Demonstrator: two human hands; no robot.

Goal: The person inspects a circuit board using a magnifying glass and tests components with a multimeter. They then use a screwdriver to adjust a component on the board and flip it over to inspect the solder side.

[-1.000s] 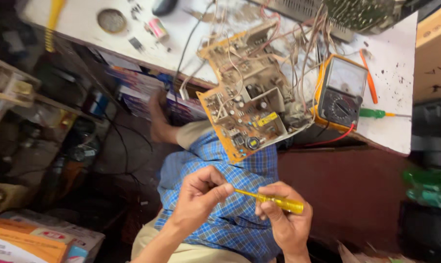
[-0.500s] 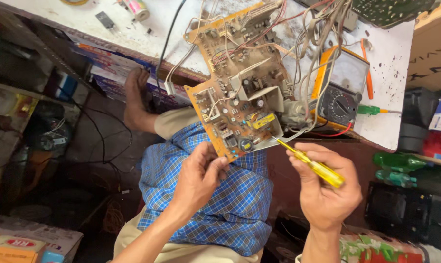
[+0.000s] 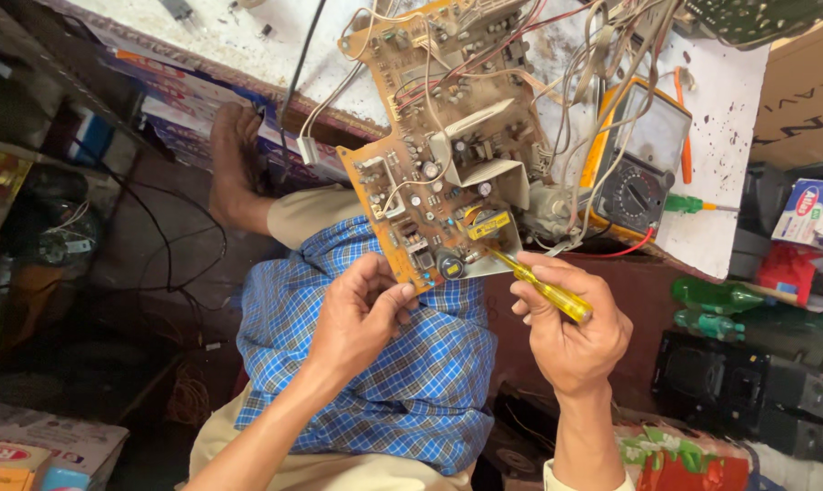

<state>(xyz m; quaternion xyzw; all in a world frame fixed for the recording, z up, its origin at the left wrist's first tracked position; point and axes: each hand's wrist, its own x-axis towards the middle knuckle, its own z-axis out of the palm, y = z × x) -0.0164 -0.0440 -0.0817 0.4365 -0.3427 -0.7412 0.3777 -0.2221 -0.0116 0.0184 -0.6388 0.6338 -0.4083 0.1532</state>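
Screwdriver [image 3: 538,286] tip hidden among circuit board [image 3: 448,155] parts; wires tangled.

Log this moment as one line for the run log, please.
left hand: grips circuit board at near edge | right hand: holds yellow screwdriver, tip at board | multimeter on table

The circuit board [image 3: 448,155] overhangs the table [image 3: 729,191] edge, with the multimeter [image 3: 637,164] to its right.
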